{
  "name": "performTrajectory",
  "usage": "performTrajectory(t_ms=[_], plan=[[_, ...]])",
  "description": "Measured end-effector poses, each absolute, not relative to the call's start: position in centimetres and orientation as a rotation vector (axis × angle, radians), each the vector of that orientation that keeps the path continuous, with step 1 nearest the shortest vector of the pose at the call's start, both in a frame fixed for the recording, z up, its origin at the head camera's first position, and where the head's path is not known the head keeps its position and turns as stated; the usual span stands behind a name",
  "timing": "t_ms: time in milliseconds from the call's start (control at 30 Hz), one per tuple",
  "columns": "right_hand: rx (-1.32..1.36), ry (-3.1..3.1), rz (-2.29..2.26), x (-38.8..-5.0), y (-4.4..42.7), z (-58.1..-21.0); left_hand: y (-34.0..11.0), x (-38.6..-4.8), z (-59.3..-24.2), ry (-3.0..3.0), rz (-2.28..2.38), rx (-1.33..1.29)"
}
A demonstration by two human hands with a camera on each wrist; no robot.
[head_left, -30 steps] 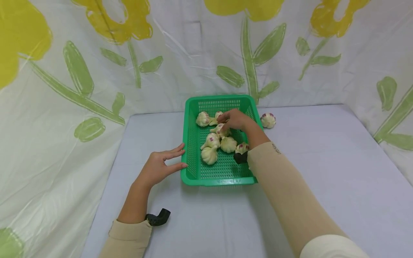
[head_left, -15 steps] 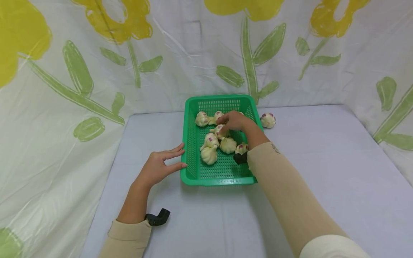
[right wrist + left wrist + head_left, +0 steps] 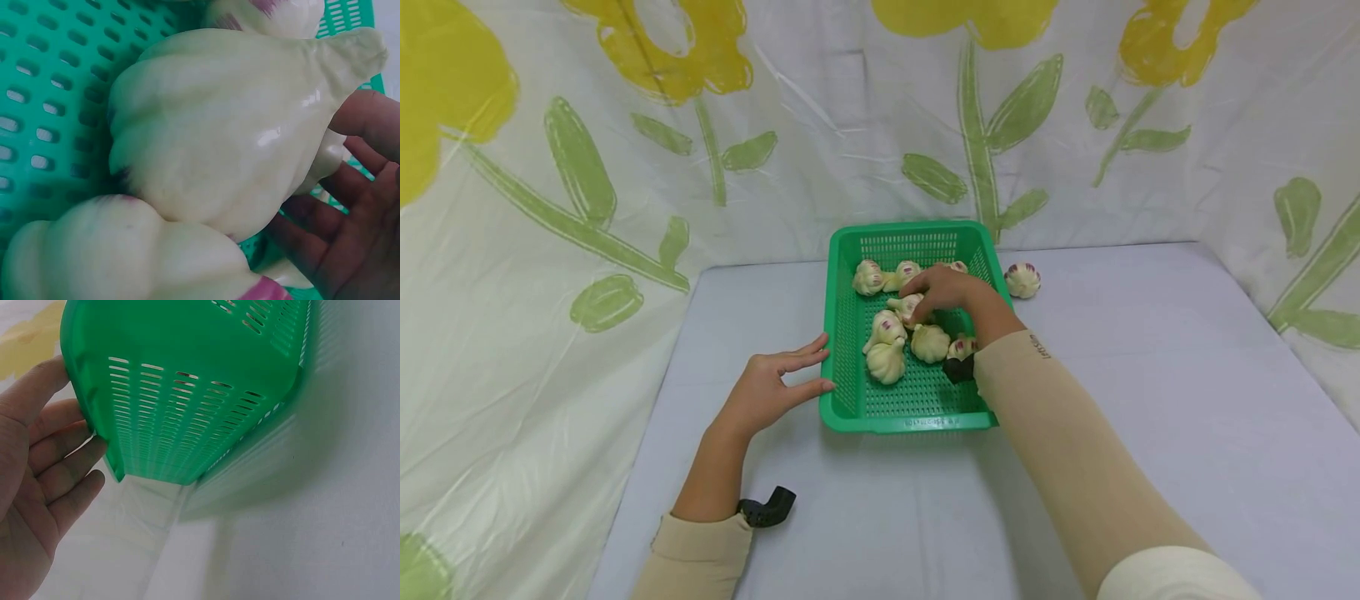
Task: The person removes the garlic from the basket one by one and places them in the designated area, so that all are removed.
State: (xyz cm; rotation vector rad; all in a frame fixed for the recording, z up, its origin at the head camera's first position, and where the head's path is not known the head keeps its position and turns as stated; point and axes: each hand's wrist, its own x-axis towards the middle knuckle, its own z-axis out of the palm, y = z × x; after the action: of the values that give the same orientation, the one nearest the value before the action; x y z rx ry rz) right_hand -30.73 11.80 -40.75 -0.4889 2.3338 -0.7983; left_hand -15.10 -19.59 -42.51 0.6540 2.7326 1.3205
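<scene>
Where the flowered sheet (image 3: 850,167) meets the pale table (image 3: 1150,400): green basket (image 3: 880,425) standing near the join, garlic bulbs (image 3: 886,362) loosely grouped inside.
Left hand (image 3: 771,382): fingers extended, tips touching the basket's left rim, nothing grasped.
Right hand (image 3: 951,288): inside the basket, thumb and fingers curled about one bulb (image 3: 902,308) near the middle.
Lone bulb (image 3: 1022,281): on the table, just beside the basket's right wall.

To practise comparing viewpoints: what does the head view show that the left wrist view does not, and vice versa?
Only the head view shows the right hand inside the green basket and a garlic bulb on the table outside it. Only the left wrist view shows the outer face of the basket wall by the left hand. Both show the basket, the left hand and the table.
</scene>
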Motion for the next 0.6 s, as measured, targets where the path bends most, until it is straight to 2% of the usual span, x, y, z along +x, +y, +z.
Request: performTrajectory(t_ms=[600], plan=[[-0.522,2.281,-0.742,-30.87,11.68,-41.16,-19.62,-15.24,-42.68,2.727,1.348,0.679]])
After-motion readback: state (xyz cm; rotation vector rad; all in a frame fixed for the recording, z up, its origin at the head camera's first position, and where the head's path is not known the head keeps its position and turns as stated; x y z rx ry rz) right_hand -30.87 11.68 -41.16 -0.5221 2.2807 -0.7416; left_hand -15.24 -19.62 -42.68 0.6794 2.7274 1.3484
